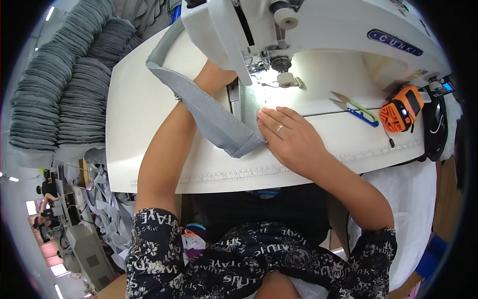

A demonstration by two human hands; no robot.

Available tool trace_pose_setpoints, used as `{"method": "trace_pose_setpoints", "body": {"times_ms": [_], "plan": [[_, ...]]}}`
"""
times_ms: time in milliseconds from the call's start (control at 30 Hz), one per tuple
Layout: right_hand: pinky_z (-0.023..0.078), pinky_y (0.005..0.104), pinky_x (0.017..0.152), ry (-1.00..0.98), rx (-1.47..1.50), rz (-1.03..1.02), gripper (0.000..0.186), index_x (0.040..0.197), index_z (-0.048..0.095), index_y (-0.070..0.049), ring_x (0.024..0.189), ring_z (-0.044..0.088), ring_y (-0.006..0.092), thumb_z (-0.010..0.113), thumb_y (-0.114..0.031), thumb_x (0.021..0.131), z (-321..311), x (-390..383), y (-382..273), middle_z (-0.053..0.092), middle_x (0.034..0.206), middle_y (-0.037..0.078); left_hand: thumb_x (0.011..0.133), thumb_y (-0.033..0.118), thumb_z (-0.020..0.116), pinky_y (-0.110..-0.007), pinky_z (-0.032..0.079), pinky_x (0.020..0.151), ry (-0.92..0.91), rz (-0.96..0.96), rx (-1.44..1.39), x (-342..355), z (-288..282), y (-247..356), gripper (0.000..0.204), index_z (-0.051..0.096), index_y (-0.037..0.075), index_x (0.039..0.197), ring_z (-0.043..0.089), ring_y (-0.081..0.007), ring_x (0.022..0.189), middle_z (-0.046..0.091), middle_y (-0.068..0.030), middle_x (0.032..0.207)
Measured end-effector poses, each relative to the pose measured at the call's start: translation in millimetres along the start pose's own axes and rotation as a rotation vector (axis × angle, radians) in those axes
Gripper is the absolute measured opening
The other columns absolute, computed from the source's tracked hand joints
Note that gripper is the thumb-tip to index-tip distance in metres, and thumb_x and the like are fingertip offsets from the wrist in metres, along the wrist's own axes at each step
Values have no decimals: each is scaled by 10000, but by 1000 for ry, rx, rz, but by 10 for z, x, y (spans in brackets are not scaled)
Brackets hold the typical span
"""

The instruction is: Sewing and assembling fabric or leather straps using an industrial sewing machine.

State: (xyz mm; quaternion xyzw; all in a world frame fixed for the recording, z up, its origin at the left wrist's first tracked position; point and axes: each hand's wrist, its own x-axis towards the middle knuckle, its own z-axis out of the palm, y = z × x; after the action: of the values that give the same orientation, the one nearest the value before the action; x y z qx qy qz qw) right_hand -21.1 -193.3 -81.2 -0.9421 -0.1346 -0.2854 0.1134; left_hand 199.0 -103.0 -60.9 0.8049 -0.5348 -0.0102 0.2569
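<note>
A grey fabric strip (206, 110) loops over my left forearm, and its flat end passes toward the needle area of a white sewing machine (323, 32). On that end, near its stitched corner, my right hand (291, 137) lies with fingers stretched out, pressing the cloth to the table. My left hand (217, 75) reaches in beside the machine head. Its fingers are hidden behind the head, so what they touch cannot be seen. The machine's lamp lights the presser foot (286, 79) and the cloth beside it.
Tall stacks of grey fabric pieces (40, 94) stand at the left. Thread snips (357, 108) and an orange-and-black device (402, 109) lie on the white table (149, 144) at the right. A ruler scale (224, 176) runs along its front edge. Another person (49, 188) is far left.
</note>
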Motion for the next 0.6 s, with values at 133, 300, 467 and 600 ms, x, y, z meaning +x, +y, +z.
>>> {"method": "trace_pose_setpoints", "body": {"times_ms": [133, 300, 467, 600], "plan": [[459, 427, 1006, 40, 33, -1, 301, 1011, 655, 65, 1125, 602, 306, 591, -82, 757, -4, 8, -20, 658, 1125, 188, 914, 123, 571, -421, 446, 987, 10, -54, -42, -160, -146, 87, 239, 657, 41, 1122, 564, -353, 1154, 637, -177, 1164], [477, 402, 977, 75, 40, -123, 233, 916, 654, 43, 1010, 633, 273, 599, -88, 732, -143, -75, -121, 670, 998, 156, 931, 95, 569, -379, 412, 1059, 23, -26, -128, -849, -144, 285, 343, 590, 36, 1268, 530, -313, 1268, 591, -188, 1296], [500, 425, 945, -15, 72, -110, 297, 974, 665, 46, 1035, 632, 275, 582, -100, 729, -194, -133, -186, 670, 1065, 142, 921, 54, 581, -449, 348, 1120, -331, 4, 130, -2119, -481, 1086, 446, 529, 74, 1363, 488, -295, 1319, 516, -179, 1394], [475, 406, 975, 19, 32, -129, 271, 931, 662, 64, 1009, 630, 276, 596, -93, 719, -194, -151, -192, 676, 1013, 164, 906, 109, 630, -392, 509, 957, -837, -203, -661, -2090, -1143, 1383, 303, 664, 57, 1202, 677, -279, 1051, 707, -139, 1066]]}}
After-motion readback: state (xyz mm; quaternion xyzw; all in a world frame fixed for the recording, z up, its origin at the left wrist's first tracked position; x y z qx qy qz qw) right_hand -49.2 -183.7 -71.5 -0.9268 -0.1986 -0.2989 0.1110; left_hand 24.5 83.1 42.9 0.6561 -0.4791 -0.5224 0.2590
